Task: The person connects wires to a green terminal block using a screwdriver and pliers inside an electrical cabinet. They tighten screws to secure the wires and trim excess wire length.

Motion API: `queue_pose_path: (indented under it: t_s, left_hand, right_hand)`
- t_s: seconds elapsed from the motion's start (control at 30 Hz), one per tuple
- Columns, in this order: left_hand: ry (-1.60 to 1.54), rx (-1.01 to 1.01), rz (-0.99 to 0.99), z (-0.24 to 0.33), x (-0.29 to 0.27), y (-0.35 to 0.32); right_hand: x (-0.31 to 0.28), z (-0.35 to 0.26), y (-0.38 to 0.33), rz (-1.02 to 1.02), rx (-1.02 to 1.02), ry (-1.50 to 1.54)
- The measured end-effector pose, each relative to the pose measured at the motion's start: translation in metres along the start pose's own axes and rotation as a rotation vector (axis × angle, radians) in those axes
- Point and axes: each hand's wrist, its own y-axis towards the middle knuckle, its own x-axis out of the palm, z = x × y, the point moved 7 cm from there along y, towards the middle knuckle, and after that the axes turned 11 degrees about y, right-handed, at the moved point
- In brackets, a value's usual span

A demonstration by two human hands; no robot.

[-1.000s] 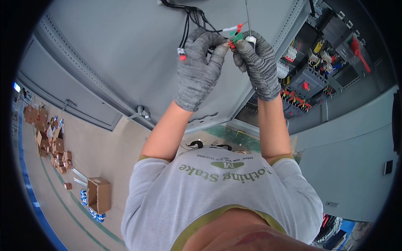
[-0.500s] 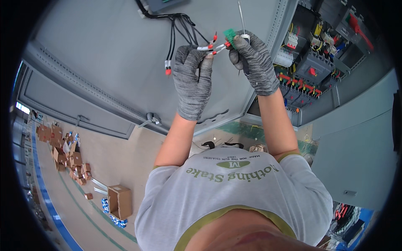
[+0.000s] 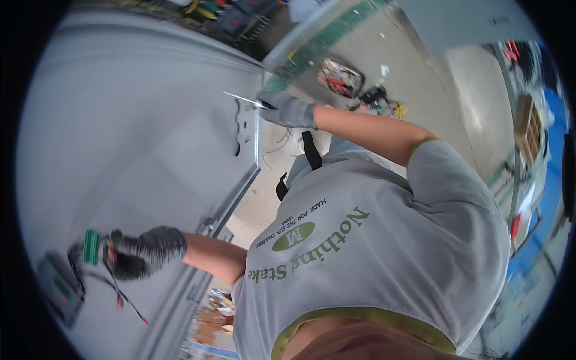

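Observation:
Toward the lower left, my gloved left hand (image 3: 144, 251) is closed round black wires right beside a green terminal block (image 3: 91, 247); motion blur softens the fingers. Loose wire ends with red tips (image 3: 144, 320) hang below that hand, near a dark grey device (image 3: 60, 293) on the grey metal panel (image 3: 126, 144). My gloved right hand (image 3: 287, 110), at upper centre near the panel's edge, grips a screwdriver (image 3: 243, 98). Its thin shaft points left, over the panel, and most of its handle is hidden in the glove.
An open cabinet with electrical parts (image 3: 243, 18) lies at the top. On the floor beyond my right arm are a container of tools (image 3: 341, 77) and a dark tool with yellow parts (image 3: 378, 102). A brown carton (image 3: 528, 129) is at far right. Cardboard boxes (image 3: 210, 324) lie at the bottom.
My view has turned. The hands have parted: the right moved away with the screwdriver, while the green terminal block passed from the right hand to beside the left.

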Motion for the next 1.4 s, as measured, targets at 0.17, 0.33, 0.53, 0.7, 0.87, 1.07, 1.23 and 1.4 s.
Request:
queue_pose_path:
  t_s: [0.17,0.33,0.53,0.7,0.87,1.07,1.23,1.4]
  left_hand:
    - [0.003,0.148,0.047,-0.019,0.021,-0.006]
    - [0.155,0.238,0.049,-0.041,0.016,-0.023]
    - [0.233,0.223,-0.003,-0.076,-0.007,-0.026]
    - [0.377,0.093,-0.122,-0.11,-0.046,-0.039]
    - [0.499,-0.184,-0.335,-0.132,-0.059,-0.104]
    - [0.494,-0.346,-1.233,-0.041,0.008,-0.444]
    - [0.239,-0.052,-1.841,0.026,0.018,-0.622]
    - [0.357,-0.329,-2.005,-0.017,-0.018,-0.7]
  right_hand:
    - [-0.042,0.232,-0.139,0.295,0.466,-0.178]
    - [-0.06,0.368,-0.296,0.593,0.938,-0.091]
    - [-0.069,0.449,-0.372,0.64,1.098,-0.146]
    - [-0.115,0.483,-0.349,0.52,1.191,-0.165]
    - [-0.132,0.625,-0.362,0.566,1.157,-0.152]
    - [-0.161,0.709,-0.373,0.626,1.209,-0.083]
    - [-0.249,0.789,-0.384,0.604,1.256,-0.553]
    - [-0.314,0.877,-0.385,0.615,1.197,-0.429]
